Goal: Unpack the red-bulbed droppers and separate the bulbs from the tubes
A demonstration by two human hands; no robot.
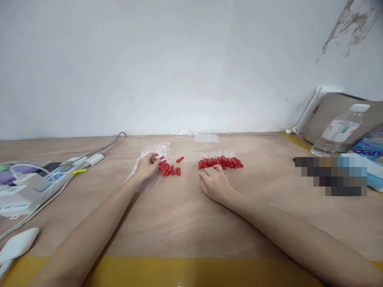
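Observation:
My left hand (147, 166) is closed in a pinch, with a small red rubber cap (161, 158) at its fingertips. Just right of it lies a cluster of loose red caps (170, 170). Clear plastic bags (160, 149) lie behind and beneath this hand. A single thin white stick with a red end (180, 159) rests apart between the two groups. My right hand (216, 184) has its fingers curled down at the near edge of a row of red-tipped white sticks (221, 161). What its fingertips hold, if anything, is hidden.
On the left are a power strip (64, 179) with cables and a white charger (19, 244). A white card (206, 138) lies near the wall. To the right stand a water bottle (339, 129), a grey bin-like container (321, 115) and a blue tissue pack (374, 175).

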